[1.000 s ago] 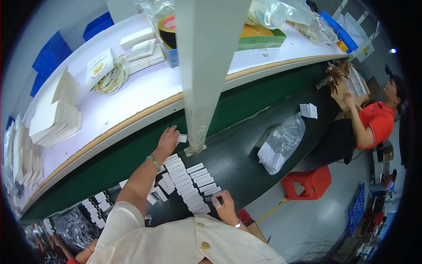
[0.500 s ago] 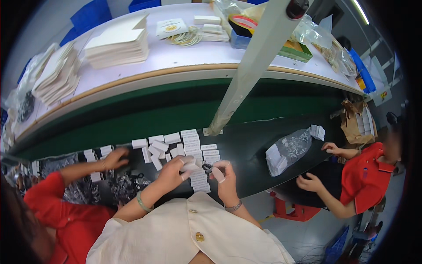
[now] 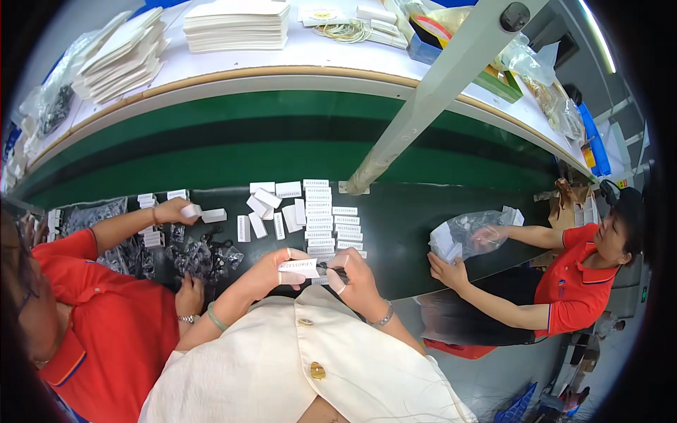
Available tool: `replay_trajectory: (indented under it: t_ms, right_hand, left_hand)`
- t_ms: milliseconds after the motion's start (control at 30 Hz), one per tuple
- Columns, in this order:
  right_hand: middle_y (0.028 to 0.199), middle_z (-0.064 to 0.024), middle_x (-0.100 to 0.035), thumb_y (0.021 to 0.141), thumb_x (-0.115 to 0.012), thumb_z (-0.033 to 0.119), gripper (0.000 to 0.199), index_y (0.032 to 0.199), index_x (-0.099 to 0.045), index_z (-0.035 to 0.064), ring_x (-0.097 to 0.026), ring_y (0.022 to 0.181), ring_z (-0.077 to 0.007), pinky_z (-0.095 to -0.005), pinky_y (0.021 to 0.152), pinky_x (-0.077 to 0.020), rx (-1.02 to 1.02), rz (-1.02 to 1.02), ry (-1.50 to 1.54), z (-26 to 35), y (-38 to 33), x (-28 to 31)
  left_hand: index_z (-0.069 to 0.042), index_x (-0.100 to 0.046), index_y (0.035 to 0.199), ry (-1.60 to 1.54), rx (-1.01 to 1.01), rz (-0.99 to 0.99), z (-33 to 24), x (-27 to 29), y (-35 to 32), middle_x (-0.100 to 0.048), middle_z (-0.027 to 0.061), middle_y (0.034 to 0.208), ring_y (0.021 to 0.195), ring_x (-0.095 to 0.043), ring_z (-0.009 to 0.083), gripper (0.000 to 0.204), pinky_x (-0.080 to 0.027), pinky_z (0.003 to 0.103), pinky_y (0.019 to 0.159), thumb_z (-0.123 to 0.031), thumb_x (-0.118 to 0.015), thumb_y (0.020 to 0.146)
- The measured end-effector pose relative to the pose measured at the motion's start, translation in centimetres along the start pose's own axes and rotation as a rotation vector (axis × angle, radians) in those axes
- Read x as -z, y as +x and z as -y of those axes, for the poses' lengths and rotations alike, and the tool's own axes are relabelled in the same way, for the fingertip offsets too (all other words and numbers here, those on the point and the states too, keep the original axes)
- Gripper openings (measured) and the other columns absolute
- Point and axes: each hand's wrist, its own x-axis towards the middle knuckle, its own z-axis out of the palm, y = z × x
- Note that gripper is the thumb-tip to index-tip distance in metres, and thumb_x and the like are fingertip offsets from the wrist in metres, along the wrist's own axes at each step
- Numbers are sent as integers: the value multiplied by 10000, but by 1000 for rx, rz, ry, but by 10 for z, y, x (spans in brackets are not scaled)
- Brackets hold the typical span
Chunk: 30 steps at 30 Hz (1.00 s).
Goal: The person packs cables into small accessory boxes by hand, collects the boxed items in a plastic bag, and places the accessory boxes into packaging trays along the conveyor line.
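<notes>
A small white box (image 3: 299,267), flat and oblong with matte card faces, sits just above the cream jacket, pinched lengthwise in the left hand (image 3: 271,271), whose grip closes on its near end. The right hand (image 3: 352,276) grips a thin dark item (image 3: 333,268) at the box's open end; its shape is too small to tell. Beyond lie rows of like white boxes (image 3: 321,215) on the dark green surface (image 3: 423,225), beside glossy crinkled clear bags (image 3: 204,254)
</notes>
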Motion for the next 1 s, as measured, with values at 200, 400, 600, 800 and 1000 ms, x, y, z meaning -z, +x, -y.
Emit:
replay_trajectory:
  t_ms: [200, 400, 600, 800, 1000]
  right_hand:
    - [883, -104, -555, 759, -664, 8, 187, 926, -583, 31, -588, 730, -257, -325, 655, -493, 265, -52, -84, 14, -4, 2]
    - [849, -106, -561, 794, -627, 20, 98, 864, -560, 28, -595, 735, -243, -320, 652, -486, -112, 86, 77, 9, -13, 0]
    - [911, -85, -555, 899, -574, 117, 171, 1015, -499, 16, -548, 818, -155, -302, 732, -458, -286, -39, 128, -3, -32, -19]
    - [1255, -184, -398, 940, -549, 244, 606, 1397, -222, 19, -445, 1166, -264, -376, 1022, -345, -230, -34, 397, -21, -41, -46]
    - [1137, -182, -516, 829, -648, 129, 384, 1164, -486, 36, -498, 1066, -367, -421, 930, -406, -122, -12, -65, -33, -50, -15]
  left_hand:
    - [-34, -590, 1084, -376, 193, 158, 2, -2, -8, -633, 70, 988, 849, -598, 134, 360, -512, 259, 653, 5, -696, 742]
    - [-25, -578, 1083, 21, 76, 80, 2, -16, -11, -621, 59, 980, 817, -588, 114, 332, -510, 253, 677, 23, -679, 771]
    - [-28, -569, 1077, 128, 25, 30, 0, -24, -6, -612, 46, 966, 783, -571, 90, 304, -486, 238, 699, 38, -659, 794]
    - [-20, -574, 1058, 342, -47, 51, 11, -41, 3, -608, 62, 1025, 880, -591, 139, 286, -483, 279, 782, 32, -659, 790]
    - [-18, -534, 1076, 713, -160, -51, 37, -31, 28, -597, 78, 1027, 987, -587, 163, 376, -481, 292, 876, -75, -744, 770]
